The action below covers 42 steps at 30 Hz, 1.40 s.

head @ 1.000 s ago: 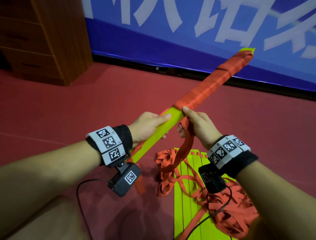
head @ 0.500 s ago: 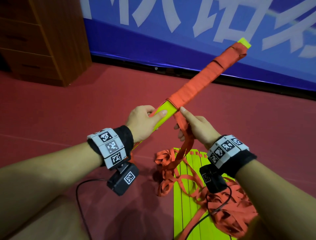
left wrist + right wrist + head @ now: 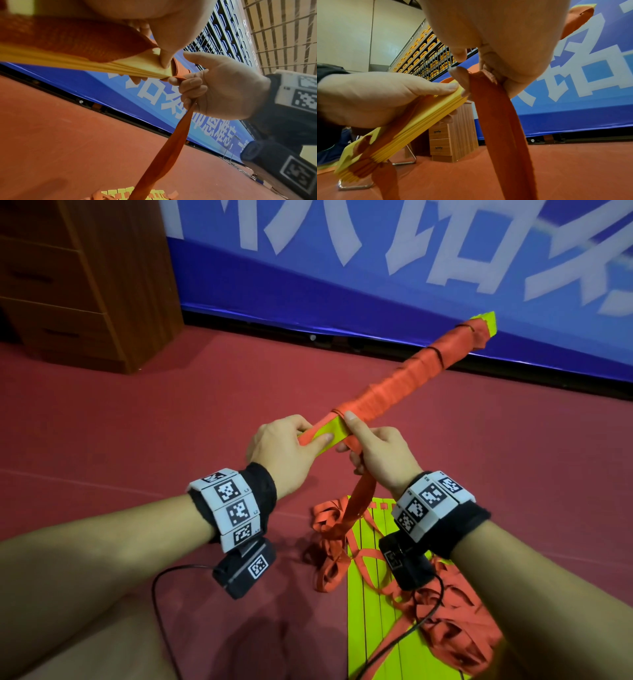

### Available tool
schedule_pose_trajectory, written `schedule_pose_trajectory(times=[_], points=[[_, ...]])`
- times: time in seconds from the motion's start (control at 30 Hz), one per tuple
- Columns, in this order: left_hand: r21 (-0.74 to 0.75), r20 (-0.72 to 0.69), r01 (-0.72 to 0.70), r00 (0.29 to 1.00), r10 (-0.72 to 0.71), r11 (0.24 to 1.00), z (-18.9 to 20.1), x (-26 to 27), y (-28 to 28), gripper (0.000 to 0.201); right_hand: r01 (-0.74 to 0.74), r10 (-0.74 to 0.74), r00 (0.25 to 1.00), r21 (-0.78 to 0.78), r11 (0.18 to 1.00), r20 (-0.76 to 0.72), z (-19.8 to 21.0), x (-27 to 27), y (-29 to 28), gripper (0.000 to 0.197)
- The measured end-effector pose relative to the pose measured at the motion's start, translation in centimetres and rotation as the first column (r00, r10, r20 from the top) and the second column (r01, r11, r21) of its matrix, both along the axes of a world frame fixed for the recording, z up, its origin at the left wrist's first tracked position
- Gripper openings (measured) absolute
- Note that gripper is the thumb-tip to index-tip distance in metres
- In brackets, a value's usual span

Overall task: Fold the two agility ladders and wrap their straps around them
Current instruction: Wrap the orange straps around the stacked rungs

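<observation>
I hold a folded agility ladder (image 3: 404, 386), a stack of yellow-green rungs, up in the air, slanting away to the upper right. Orange strap is wound round most of its far length. My left hand (image 3: 294, 440) grips the bare near end of the stack (image 3: 423, 116), thumb on top. My right hand (image 3: 373, 446) pinches the loose orange strap (image 3: 356, 508) right beside the last winding, index finger laid on the bundle. The strap (image 3: 164, 150) hangs down taut to the floor. The second ladder (image 3: 380, 604) lies flat on the floor below my wrists, its orange straps heaped over it.
A red floor (image 3: 171, 419) runs to a blue banner wall (image 3: 376, 296) behind. A wooden drawer cabinet (image 3: 85, 278) stands at the back left. A black cable (image 3: 164, 594) trails on the floor near my left arm. A loose strap heap (image 3: 459, 631) lies at the lower right.
The wrapped bundle has swung, its far tip dropping lower and further right. My left hand slid up the rungs, so less bare yellow shows between my hands. My right hand holds the strap by the last winding throughout.
</observation>
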<state>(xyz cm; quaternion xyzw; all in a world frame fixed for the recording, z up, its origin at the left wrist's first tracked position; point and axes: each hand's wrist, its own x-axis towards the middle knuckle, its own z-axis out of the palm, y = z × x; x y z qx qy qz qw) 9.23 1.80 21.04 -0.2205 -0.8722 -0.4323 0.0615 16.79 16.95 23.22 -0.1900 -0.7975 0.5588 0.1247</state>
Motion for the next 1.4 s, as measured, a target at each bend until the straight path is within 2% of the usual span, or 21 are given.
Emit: schedule_pose_trajectory(times=[0.2,0.3,0.37,0.4,0.47,0.6,0.7,0.77,0.87,0.97,1.03,1.1,1.27,1.3,1.4], points=[[0.046,-0.066,-0.012,0.998,0.015,0.999,0.6,1.2,0.2,0.030,0.120,-0.123,0.992,-0.071,0.990,-0.039,0.1,-0.2,0.1,0.073],[-0.024,-0.108,-0.007,0.994,0.005,1.000,1.0,1.4,0.2,0.029,0.131,-0.136,0.989,-0.087,0.988,-0.050,-0.1,-0.4,0.4,0.067],[-0.075,-0.099,0.055,0.993,-0.062,0.996,0.7,1.5,0.2,0.033,0.144,-0.149,0.988,-0.102,0.984,-0.047,-0.2,-0.4,0.7,0.059],[-0.075,-0.063,0.104,0.992,-0.109,0.992,0.6,1.4,0.2,0.033,0.146,-0.151,0.988,-0.100,0.984,-0.040,-0.3,-0.4,1.0,0.058],[0.015,0.060,0.179,0.982,-0.179,0.984,0.6,1.1,0.3,0.031,0.131,-0.134,0.991,-0.082,0.988,-0.022,-0.5,-0.2,1.5,0.059],[0.194,0.251,0.174,0.943,-0.221,0.965,0.0,-0.6,0.7,0.027,0.082,-0.083,0.996,-0.047,0.996,-0.028,-0.9,-0.1,2.2,0.057],[0.369,0.463,0.107,0.840,-0.282,0.923,-0.5,-1.4,0.7,0.017,0.019,-0.020,0.999,-0.027,0.999,-0.036,-1.1,0.1,2.2,0.056],[0.433,0.564,0.073,0.756,-0.333,0.898,-0.5,-1.4,0.5,0.015,-0.044,0.043,0.998,-0.019,0.999,-0.045,-1.1,0.3,2.0,0.056],[0.489,0.624,0.095,0.656,-0.424,0.867,0.2,-1.0,0.4,0.022,-0.128,0.130,0.989,0.028,0.991,-0.071,-1.2,0.3,2.0,0.057],[0.490,0.669,0.192,0.543,-0.508,0.850,0.6,-0.6,0.2,0.041,-0.157,0.162,0.983,0.061,0.986,-0.091,-1.4,0.2,2.2,0.055],[0.494,0.682,0.224,0.500,-0.534,0.840,0.8,-0.3,0.2,0.047,-0.183,0.190,0.977,0.072,0.980,-0.102,-1.4,0.2,2.3,0.056],[0.499,0.673,0.191,0.529,-0.516,0.846,1.0,0.0,0.2,0.048,-0.200,0.205,0.973,0.054,0.978,-0.107,-1.0,0.4,2.3,0.059],[0.444,0.591,0.156,0.689,-0.420,0.882,0.5,-0.4,0.3,0.049,-0.172,0.167,0.984,-0.087,0.981,-0.067,0.2,0.8,1.7,0.055],[0.443,0.571,0.160,0.709,-0.415,0.882,0.4,-0.6,0.2,0.056,-0.160,0.154,0.986,-0.127,0.979,-0.057,0.4,0.9,1.6,0.055],[0.438,0.508,0.165,0.766,-0.395,0.884,0.0,-1.1,0.0,0.102,-0.137,0.143,0.990,-0.171,0.976,0.019,0.5,1.3,1.6,0.059]])
